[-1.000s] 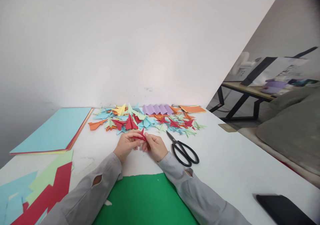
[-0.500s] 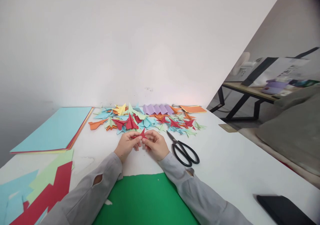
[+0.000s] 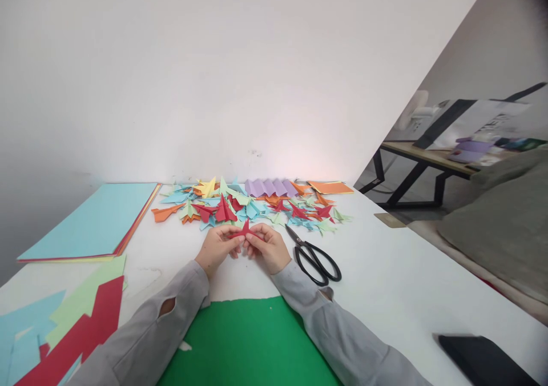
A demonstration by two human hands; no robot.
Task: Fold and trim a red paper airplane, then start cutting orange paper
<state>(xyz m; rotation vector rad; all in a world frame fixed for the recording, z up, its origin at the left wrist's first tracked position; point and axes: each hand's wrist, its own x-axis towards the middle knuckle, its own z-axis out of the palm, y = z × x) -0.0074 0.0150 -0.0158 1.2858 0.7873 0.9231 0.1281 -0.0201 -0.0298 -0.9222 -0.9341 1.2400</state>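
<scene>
Both of my hands meet at the middle of the white table (image 3: pixel 385 272) and pinch a small red folded paper piece (image 3: pixel 245 230). My left hand (image 3: pixel 218 247) grips its left side with closed fingers. My right hand (image 3: pixel 266 248) grips its right side the same way. A pointed tip of the red paper sticks up between the two hands. Grey sleeves cover both forearms. Just beyond the hands lies a pile of folded paper shapes (image 3: pixel 252 204) in red, blue, green, orange and yellow.
Black scissors (image 3: pixel 314 256) lie right of my right hand. A stack of coloured sheets (image 3: pixel 92 220) with light blue on top sits at the left. Cut paper scraps (image 3: pixel 64 329) lie at the near left, a green sheet (image 3: pixel 248 340) in front, a black object (image 3: pixel 483 360) at the near right.
My hands have turned the red paper piece slightly and shifted a little away from me; both keep their pinch on it.
</scene>
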